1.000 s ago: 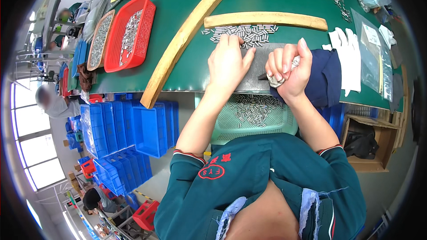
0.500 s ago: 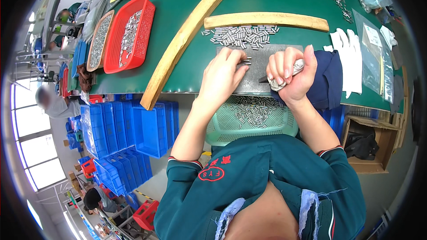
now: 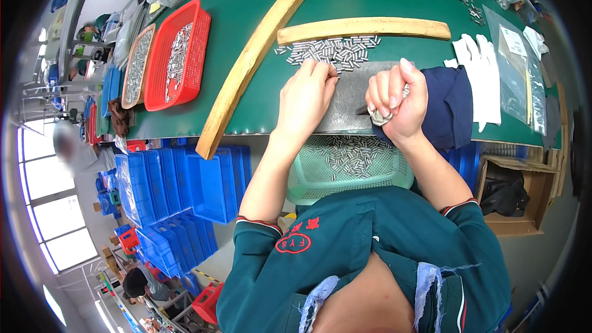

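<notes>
On the green bench, my left hand (image 3: 304, 97) reaches to the near edge of a pile of small metal pins (image 3: 345, 53). Its fingers are curled together; whether a pin is between the fingertips is hidden. My right hand (image 3: 401, 102) is closed around a tool wrapped in pale cloth (image 3: 380, 116), whose dark narrow tip points left over a grey metal plate (image 3: 348, 102). Navy cloth (image 3: 447, 108) lies under and beside that hand. Below the bench edge, a light green basket (image 3: 302, 176) holds many more pins.
Two wooden strips (image 3: 364, 28) border the pile behind and at left. A red basket (image 3: 196, 65) of metal parts stands left. White gloves (image 3: 484, 80) and a plastic bag (image 3: 515, 74) lie right. Blue crates (image 3: 206, 185) are stacked below left; a cardboard box (image 3: 515, 225) stands lower right.
My left hand has moved away from me, from the plate to the pile edge. The pins that lay by its fingertips on the plate no longer show. My right hand keeps its grip.
</notes>
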Available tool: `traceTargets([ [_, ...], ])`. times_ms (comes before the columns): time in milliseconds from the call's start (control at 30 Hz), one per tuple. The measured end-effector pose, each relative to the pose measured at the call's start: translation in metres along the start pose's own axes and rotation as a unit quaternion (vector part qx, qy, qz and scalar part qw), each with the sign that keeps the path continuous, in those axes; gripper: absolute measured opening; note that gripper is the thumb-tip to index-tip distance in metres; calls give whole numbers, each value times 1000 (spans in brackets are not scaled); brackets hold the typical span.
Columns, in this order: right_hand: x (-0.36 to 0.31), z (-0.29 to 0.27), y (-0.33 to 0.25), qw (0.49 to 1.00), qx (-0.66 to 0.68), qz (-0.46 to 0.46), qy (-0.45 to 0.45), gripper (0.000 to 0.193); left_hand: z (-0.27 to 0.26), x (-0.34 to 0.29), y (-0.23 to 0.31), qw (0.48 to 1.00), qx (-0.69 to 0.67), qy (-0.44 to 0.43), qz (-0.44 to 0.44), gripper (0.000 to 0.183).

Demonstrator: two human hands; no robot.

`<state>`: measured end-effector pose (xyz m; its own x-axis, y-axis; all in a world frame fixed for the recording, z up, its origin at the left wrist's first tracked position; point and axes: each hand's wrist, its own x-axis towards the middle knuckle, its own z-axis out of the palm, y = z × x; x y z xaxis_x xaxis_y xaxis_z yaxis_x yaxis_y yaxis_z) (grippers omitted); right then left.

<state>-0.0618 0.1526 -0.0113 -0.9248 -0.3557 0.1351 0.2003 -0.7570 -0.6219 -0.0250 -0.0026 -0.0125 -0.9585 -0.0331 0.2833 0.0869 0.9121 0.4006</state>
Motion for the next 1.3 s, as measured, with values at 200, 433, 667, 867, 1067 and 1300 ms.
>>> traceTargets([
  [200, -1, -1, 2, 1000, 13, -1, 4, 50, -4, 4, 1, 999, -6, -35, -6, 8],
  [433, -1, -3, 2, 1000, -7, -21, -16, 48, -9, -27, 21, 989, -111, -101, -10, 9],
  [667, -1, -3, 1, 999, 20, -23, -16, 49, -4, -32, 20, 986, -145, -76, -23, 11],
  [867, -4, 0, 3, 999, 6, -34, -29, 49, -5, -33, 19, 988, -139, -70, -22, 11],
  [1067, -2, 0, 1, 1000, -20, -23, 3, 48, -5, -32, 18, 986, -148, -71, -3, 10],
  [1300, -2, -3, 0, 999, 5, -46, 7, 49, -5, -32, 17, 986, -153, -74, -5, 9],
])
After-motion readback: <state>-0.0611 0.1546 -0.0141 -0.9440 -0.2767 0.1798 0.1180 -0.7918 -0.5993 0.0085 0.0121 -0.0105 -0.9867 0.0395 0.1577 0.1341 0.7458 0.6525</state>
